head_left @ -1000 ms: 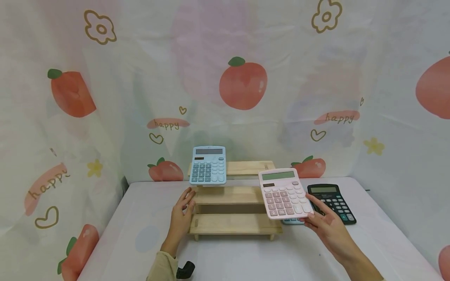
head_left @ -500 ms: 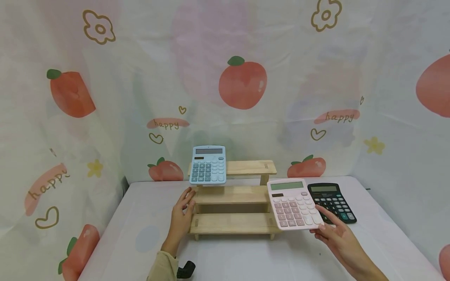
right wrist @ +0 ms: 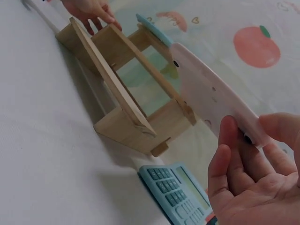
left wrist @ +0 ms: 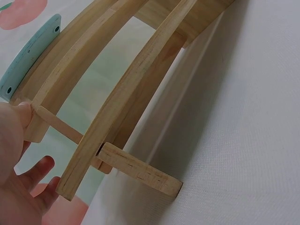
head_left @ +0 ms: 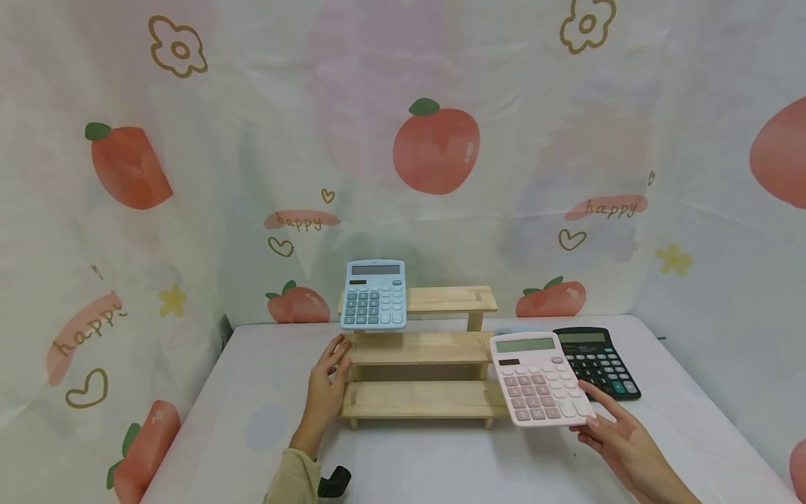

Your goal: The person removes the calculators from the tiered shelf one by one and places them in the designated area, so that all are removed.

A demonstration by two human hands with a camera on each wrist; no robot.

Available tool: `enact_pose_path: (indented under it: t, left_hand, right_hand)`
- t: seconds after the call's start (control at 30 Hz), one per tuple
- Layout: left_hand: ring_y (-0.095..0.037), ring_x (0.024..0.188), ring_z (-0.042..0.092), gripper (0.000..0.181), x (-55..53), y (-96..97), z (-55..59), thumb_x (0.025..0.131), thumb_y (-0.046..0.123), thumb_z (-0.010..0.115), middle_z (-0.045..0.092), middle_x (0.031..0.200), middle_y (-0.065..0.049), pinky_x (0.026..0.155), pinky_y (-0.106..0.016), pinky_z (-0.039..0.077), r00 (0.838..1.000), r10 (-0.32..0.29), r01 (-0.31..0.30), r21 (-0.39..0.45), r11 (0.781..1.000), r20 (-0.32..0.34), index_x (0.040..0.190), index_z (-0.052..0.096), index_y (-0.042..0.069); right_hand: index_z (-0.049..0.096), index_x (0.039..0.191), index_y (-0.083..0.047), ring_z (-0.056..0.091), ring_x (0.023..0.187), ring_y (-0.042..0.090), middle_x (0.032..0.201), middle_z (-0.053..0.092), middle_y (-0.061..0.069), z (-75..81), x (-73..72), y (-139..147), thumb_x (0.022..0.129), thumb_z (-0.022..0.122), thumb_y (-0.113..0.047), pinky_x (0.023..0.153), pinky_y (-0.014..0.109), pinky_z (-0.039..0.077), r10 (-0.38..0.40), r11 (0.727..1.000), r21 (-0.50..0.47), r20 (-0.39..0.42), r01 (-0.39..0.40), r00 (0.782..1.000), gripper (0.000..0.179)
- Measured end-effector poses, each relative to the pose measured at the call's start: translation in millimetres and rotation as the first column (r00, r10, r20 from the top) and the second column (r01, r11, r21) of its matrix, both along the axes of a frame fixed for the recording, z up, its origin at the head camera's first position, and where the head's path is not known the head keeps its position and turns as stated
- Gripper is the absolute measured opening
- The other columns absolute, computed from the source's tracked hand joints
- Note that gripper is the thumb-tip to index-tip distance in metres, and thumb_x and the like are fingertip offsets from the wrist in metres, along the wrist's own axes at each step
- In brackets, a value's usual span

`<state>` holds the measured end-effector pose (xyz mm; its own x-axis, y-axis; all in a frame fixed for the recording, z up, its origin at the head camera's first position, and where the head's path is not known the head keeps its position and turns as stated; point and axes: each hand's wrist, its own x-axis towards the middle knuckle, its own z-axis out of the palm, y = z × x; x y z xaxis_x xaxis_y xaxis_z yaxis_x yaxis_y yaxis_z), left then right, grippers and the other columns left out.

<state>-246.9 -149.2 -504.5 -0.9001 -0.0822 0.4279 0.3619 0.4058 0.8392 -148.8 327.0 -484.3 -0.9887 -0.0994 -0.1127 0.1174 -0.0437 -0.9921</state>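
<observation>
My right hand [head_left: 626, 441] pinches a pink calculator [head_left: 541, 378] by its lower right corner, thumb on one face and fingers behind. It is tilted up in the air off the right end of a three-tier wooden stand [head_left: 422, 400]. My left hand [head_left: 322, 392] touches the stand's left end with loosely bent fingers, seen also in the left wrist view. A light blue calculator [head_left: 374, 295] leans on the left of the top tier. Another blue calculator [right wrist: 176, 192] lies on the table below the pink one, mostly hidden in the head view.
A black calculator [head_left: 595, 364] lies on the table at the right, partly covered by the pink one. A black curved object [head_left: 335, 483] shows beside the left sleeve. A fruit-printed cloth backdrop [head_left: 434, 150] surrounds the white table [head_left: 428, 465].
My right hand has moved the pink calculator rightward and down, away from the front of the stand, exposing more of its right end. My left hand stays at the stand's left end.
</observation>
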Motion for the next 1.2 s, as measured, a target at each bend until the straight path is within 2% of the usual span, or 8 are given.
enact_pose_path:
  t: [0.2, 0.33, 0.47, 0.83, 0.87, 0.97, 1.07, 1.2]
  left_hand:
    - [-0.036, 0.144, 0.046, 0.039, -1.5, -0.4, -1.4, 0.103, 0.018, 0.058, 0.048, 0.156, -0.014, 0.094, -0.045, 0.044, 1.0, 0.0, 0.0, -0.015, 1.0, -0.015, 0.138, 0.061, 0.002]
    - [-0.037, 0.143, 0.047, 0.038, -2.8, -0.1, -1.4, 0.103, 0.018, 0.059, 0.049, 0.155, -0.014, 0.093, -0.045, 0.045, 0.999, 0.001, -0.001, -0.022, 1.0, -0.037, 0.137, 0.062, 0.002]
    - [-0.037, 0.142, 0.048, 0.037, -2.6, -0.1, -1.3, 0.103, 0.017, 0.059, 0.05, 0.155, -0.014, 0.092, -0.044, 0.046, 0.999, 0.004, -0.005, -0.025, 1.0, -0.041, 0.136, 0.063, 0.002]
    - [-0.039, 0.142, 0.048, 0.038, -3.5, -0.3, -2.9, 0.103, 0.018, 0.058, 0.049, 0.155, -0.015, 0.092, -0.044, 0.046, 0.999, 0.015, -0.016, -0.031, 0.999, -0.04, 0.137, 0.062, 0.002]
    - [-0.039, 0.142, 0.048, 0.037, -3.7, -0.3, -3.1, 0.103, 0.018, 0.058, 0.049, 0.155, -0.016, 0.092, -0.043, 0.046, 0.999, 0.018, -0.02, -0.035, 0.999, -0.044, 0.136, 0.063, 0.001]
    - [-0.04, 0.142, 0.048, 0.037, -3.8, -0.3, -2.9, 0.103, 0.017, 0.059, 0.049, 0.155, -0.016, 0.091, -0.043, 0.046, 0.999, 0.018, -0.02, -0.038, 0.999, -0.043, 0.136, 0.063, 0.002]
    - [-0.04, 0.143, 0.047, 0.038, -3.0, -0.7, -1.9, 0.103, 0.018, 0.058, 0.048, 0.155, -0.016, 0.093, -0.045, 0.046, 0.999, 0.011, -0.012, -0.034, 0.999, -0.032, 0.137, 0.062, 0.002]
    - [-0.037, 0.144, 0.046, 0.038, -1.9, -0.9, -1.0, 0.103, 0.019, 0.058, 0.048, 0.156, -0.014, 0.095, -0.046, 0.044, 1.0, 0.002, -0.002, -0.015, 1.0, -0.013, 0.137, 0.062, 0.002]
  right_hand:
    - [0.046, 0.132, -0.049, 0.066, 0.096, 0.008, 0.119, 0.063, -0.025, -8.1, 4.1, 12, 0.109, 0.04, -0.008, 0.082, 0.023, 0.055, 0.046, 0.996, -0.076, -0.044, -0.049, 0.998, 0.048]
    - [0.036, 0.14, -0.044, 0.066, 0.097, 0.005, 0.116, 0.059, -0.034, -10.8, 5.8, 16, 0.11, 0.041, -0.014, 0.083, 0.022, 0.056, -0.005, 1.0, -0.004, 0.043, 0.006, 0.999, 0.043]
    - [0.016, 0.158, -0.028, 0.064, 0.098, 0.003, 0.11, 0.056, -0.037, -12.4, 6.5, 19, 0.11, 0.042, -0.02, 0.085, 0.022, 0.055, -0.04, 0.997, 0.074, 0.129, 0.031, 0.991, 0.055]
    - [-0.006, 0.164, -0.016, 0.063, 0.103, -0.001, 0.107, 0.049, -0.037, -16.9, 7.0, 30, 0.109, 0.047, -0.026, 0.093, 0.023, 0.054, -0.031, 0.994, 0.106, 0.271, 0.002, 0.962, 0.076]
    - [-0.006, 0.164, -0.018, 0.063, 0.103, 0.0, 0.107, 0.049, -0.036, -17.8, 7.3, 31, 0.109, 0.047, -0.027, 0.093, 0.023, 0.053, -0.023, 0.995, 0.1, 0.28, -0.005, 0.96, 0.076]
    - [0.01, 0.158, -0.042, 0.063, 0.103, 0.001, 0.108, 0.053, -0.035, -22.8, 8.7, 35, 0.109, 0.046, -0.025, 0.094, 0.022, 0.053, 0.002, 0.998, 0.06, 0.293, -0.02, 0.956, 0.063]
    - [0.018, 0.15, -0.049, 0.065, 0.103, 0.001, 0.107, 0.057, -0.035, -28.3, 9.3, 39, 0.109, 0.048, -0.025, 0.094, 0.022, 0.053, 0.01, 0.999, 0.032, 0.303, -0.021, 0.953, 0.056]
    - [-0.003, 0.163, -0.028, 0.065, 0.105, 0.0, 0.109, 0.056, -0.033, -34.1, 8.3, 41, 0.106, 0.053, -0.026, 0.095, 0.023, 0.053, -0.001, 1.0, 0.029, 0.325, -0.009, 0.946, 0.08]
